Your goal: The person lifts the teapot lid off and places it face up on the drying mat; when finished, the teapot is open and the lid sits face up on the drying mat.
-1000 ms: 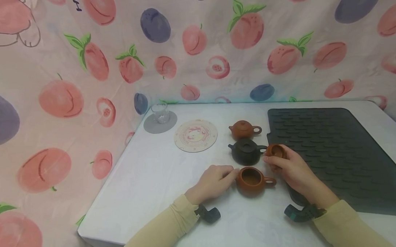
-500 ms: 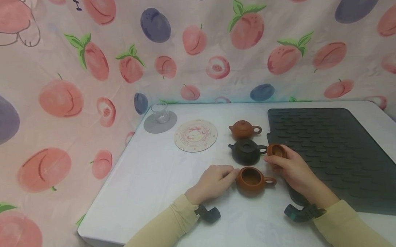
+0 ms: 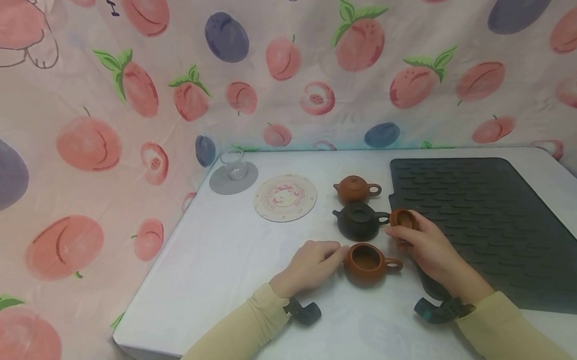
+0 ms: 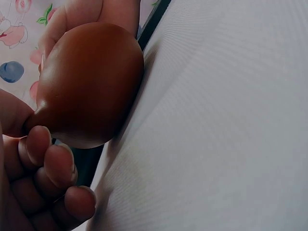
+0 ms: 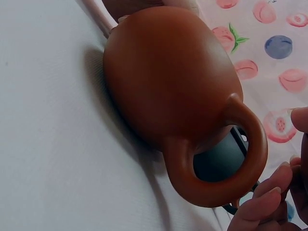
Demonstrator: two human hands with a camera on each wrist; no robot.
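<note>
Landmark: the lidless reddish-brown clay teapot point(image 3: 366, 277), round-bodied, upright on the white table point(image 3: 215, 272), mouth up, spout left, loop handle point(image 5: 214, 195) right. Left hand point(image 3: 309, 266) is at its left side: thumb and index finger closed on the short spout point(image 4: 42, 115), so the body sits just past the fingertips; other fingers bent, off the clay. Right hand point(image 3: 431, 246) is just beyond the teapot's handle, thumb and fingers closed round a small reddish-brown clay cup point(image 3: 404, 220), opening toward the head camera; cup sits between thumb and fingers. Exact finger wrap behind the cup: can't tell. Directly beyond the teapot: squat black lidded teapot point(image 3: 359, 225), then smaller reddish-brown lidded teapot point(image 3: 353, 190). Right of it: black textured rectangular mat point(image 3: 475, 210). Beyond and left, well apart: round cream patterned disc point(image 3: 285, 198).
</note>
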